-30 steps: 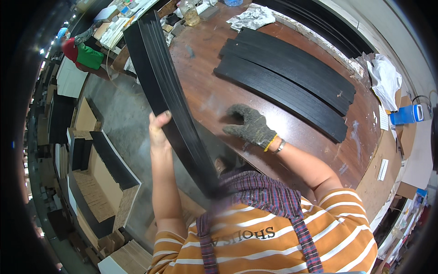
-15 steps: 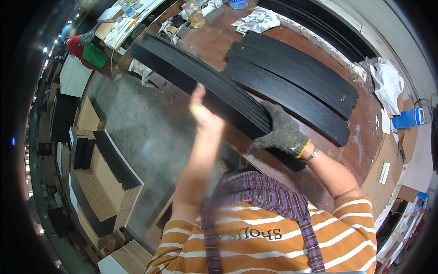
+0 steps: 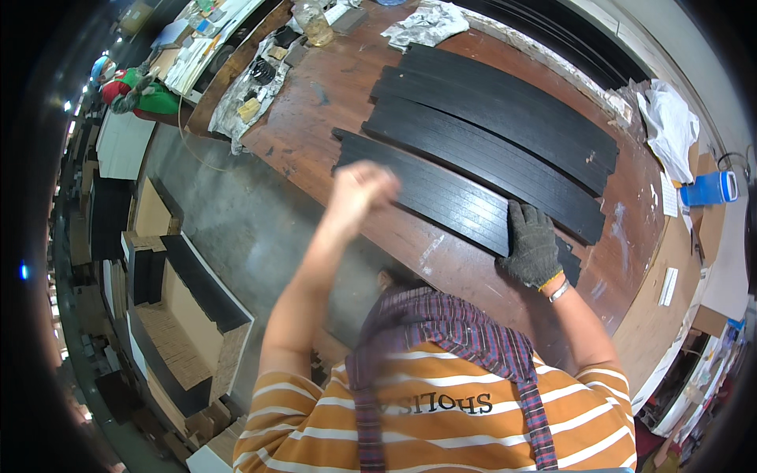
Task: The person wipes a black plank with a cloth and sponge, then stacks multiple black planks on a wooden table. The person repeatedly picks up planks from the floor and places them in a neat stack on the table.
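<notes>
Long black slats lie side by side in a near row (image 3: 441,197) along the front of the brown table. In a dark knitted glove with a yellow cuff, my right hand (image 3: 532,246) grips across this row close to its right end, fingers over the top. My bare left hand (image 3: 359,193) is just above the front edge near the row's left end. Motion smears its fingers, and contact with the slats cannot be made out. Behind the near row lie a middle row of black slats (image 3: 481,162) and a far one (image 3: 505,106).
The brown table (image 3: 315,118) holds a crumpled white cloth (image 3: 426,25), a glass jar (image 3: 314,24) and a stained cloth with small items (image 3: 248,102). A blue jug (image 3: 706,189) stands at right. Cardboard-lined boxes (image 3: 185,315) sit on the left floor. A person (image 3: 138,94) is at far left.
The bundle of black slats, held tilted in both hands before, now lies flat on the table in front of the other rows. My left hand has come off its underside; my right stays at its end.
</notes>
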Motion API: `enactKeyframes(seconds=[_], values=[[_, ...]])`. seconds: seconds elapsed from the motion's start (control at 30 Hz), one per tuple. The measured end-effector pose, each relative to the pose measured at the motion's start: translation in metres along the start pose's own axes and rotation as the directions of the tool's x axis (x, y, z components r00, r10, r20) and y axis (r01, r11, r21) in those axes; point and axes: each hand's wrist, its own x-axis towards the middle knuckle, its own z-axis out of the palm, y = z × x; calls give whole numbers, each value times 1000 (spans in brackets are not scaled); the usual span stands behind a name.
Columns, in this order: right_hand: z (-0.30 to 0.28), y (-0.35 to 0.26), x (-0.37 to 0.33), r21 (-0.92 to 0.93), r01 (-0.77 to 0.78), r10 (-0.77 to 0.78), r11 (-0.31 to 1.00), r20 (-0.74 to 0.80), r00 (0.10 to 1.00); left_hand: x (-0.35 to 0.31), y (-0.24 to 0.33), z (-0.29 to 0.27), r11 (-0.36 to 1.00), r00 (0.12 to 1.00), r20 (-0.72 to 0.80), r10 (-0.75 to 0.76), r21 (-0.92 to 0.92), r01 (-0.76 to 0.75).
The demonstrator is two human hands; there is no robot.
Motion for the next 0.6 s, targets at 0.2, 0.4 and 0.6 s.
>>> enactKeyframes(seconds=[0.2, 0.4, 0.6], values=[[-10, 57, -14, 251, -373, 443, 893, -347, 827, 103, 15, -41, 230, 881, -220, 420, 964, 131], [5, 133, -27, 433, -611, 725, 663, -171, 667, 120, -4, -49, 488, 930, -215, 298, 872, 45], [13, 134, -51, 351, -692, 775, 631, -324, 543, 123, -5, -47, 639, 931, -280, 232, 766, 71]])
